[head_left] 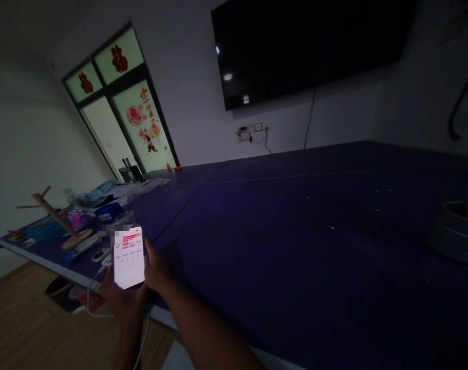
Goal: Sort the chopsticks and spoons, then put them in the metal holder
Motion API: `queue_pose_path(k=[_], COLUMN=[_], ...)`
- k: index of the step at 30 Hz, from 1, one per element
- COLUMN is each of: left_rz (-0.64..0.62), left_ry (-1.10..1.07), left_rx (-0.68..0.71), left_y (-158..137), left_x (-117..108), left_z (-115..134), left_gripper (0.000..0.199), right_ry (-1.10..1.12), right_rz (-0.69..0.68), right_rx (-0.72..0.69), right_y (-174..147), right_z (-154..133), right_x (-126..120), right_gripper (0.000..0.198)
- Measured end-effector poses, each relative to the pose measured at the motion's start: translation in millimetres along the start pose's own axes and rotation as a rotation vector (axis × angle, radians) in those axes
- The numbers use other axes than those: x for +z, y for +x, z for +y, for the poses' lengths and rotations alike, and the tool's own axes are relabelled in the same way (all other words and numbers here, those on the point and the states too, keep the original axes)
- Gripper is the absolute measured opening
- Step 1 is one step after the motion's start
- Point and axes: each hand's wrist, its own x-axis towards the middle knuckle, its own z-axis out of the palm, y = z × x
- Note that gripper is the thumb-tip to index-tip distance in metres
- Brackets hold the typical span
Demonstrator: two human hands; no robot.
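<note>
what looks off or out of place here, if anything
A grey, blocky patch hides the top-left corner of the bright-screened rectangular smartphone, looking more like image masking than damage. Tiny white specks dot the dark purple tabletop, possibly scraps; too small to tell. Nothing looks clearly spilled.

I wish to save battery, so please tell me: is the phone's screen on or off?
On: the phone's screen glows brightly, showing a pale page with pink and red parts.

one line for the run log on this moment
left hand: holding phone | right hand: at phone's right edge | phone: screen lit | table: wooden stand at left | television: dark
</note>
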Motion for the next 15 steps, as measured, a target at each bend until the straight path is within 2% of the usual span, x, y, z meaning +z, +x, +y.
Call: queue_pose_path(k=[7,15], left_rz=[-0.032,-0.043], left_ry=[0.043,0.046], left_rx=[0.049,0.067], left_y=[0,2], left_x=[-1,0], left_z=[-4,-13], left_gripper=[0.044,0.046], right_ry=[0.076,0.088], right_rz=[-0.020,-0.028], right_rx=[0.012,0.028], right_y=[0,0], right_z=[-1,-2], right_x=[1,-1], right_gripper=[0.061,0.062])
